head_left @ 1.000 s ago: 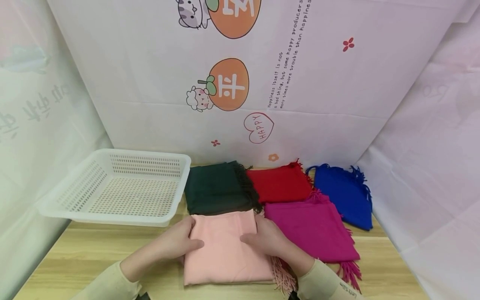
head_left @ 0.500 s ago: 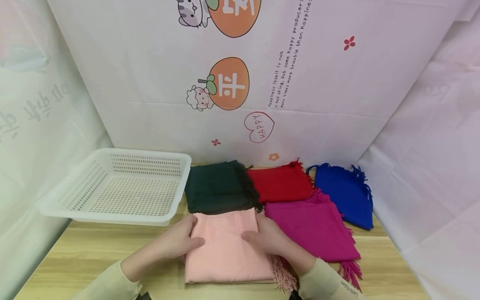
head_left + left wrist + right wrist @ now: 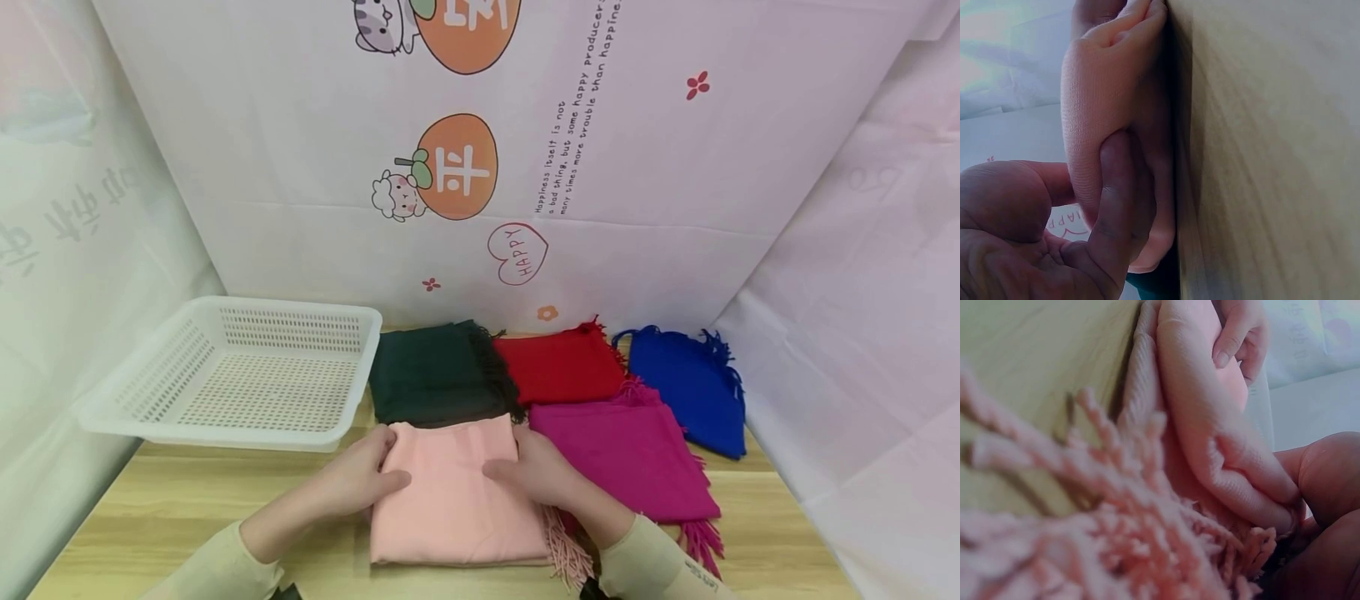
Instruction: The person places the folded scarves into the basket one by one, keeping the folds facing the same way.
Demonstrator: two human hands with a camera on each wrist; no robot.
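A folded pale pink scarf (image 3: 457, 500) lies at the front middle of the table, its fringe (image 3: 566, 550) spilling out at the right. My left hand (image 3: 367, 475) grips the scarf's left edge, thumb on top. In the left wrist view the fingers (image 3: 1116, 187) reach in between the layers. The right edge is held by my right hand (image 3: 532, 471), its thumb also on top. The right wrist view has thick pink tassels (image 3: 1116, 506) in front, and the right fingertips are mostly hidden by cloth.
Folded dark green (image 3: 435, 375), red (image 3: 558, 367), magenta (image 3: 615, 462) and blue scarves (image 3: 678, 387) lie behind and to the right. A white plastic basket (image 3: 352, 400) stands at the back left. Printed white cloth (image 3: 300, 167) walls in the wooden table (image 3: 150, 517).
Both hands keep their hold on the pink scarf. Its far edge has shifted very slightly away from me; the other scarves and the basket stay put.
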